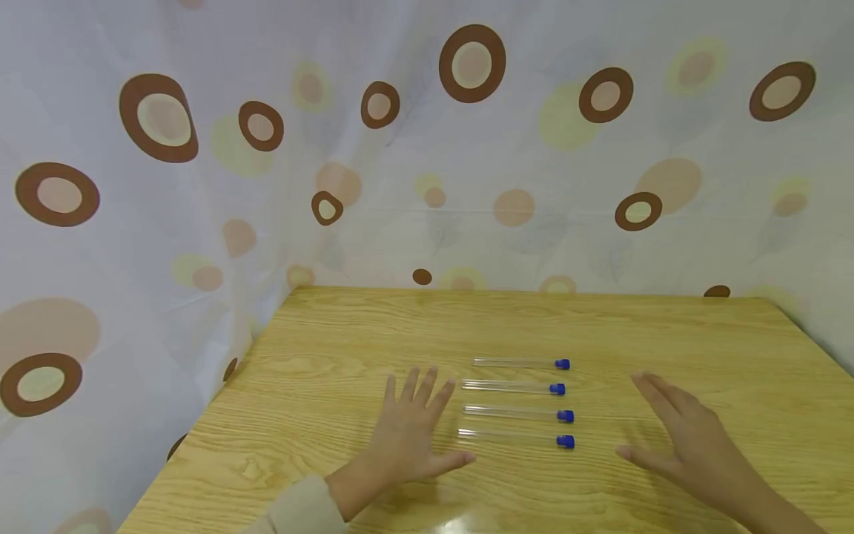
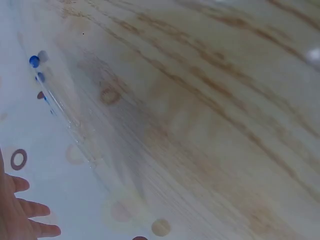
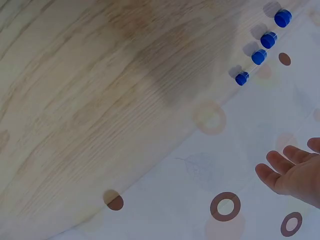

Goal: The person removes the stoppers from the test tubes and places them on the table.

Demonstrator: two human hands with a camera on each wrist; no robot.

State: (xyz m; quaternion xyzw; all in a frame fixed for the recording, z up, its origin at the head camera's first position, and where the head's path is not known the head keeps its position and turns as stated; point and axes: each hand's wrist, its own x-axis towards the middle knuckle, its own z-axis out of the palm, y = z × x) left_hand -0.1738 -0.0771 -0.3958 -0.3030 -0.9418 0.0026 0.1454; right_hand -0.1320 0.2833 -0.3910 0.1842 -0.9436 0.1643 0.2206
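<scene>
Tubes point(image 1: 507, 386), clear, four: laid flat, one behind another, on wood-grain desk point(image 1: 347, 334); long axes nearly parallel, running left to right, blue caps point(image 1: 565, 416) pointing right. Left grip point(image 1: 403, 441): fingers spread, near the tubes' left ends. Right grip point(image 1: 697, 441): thumb parted from extended fingers, right of the caps.

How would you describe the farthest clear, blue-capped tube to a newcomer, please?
On the yellowish wood-grain table lie four slim, clear, blue-capped tubes. The farthest tube alone has no tube between it and the circle-patterned white sheet.
</scene>
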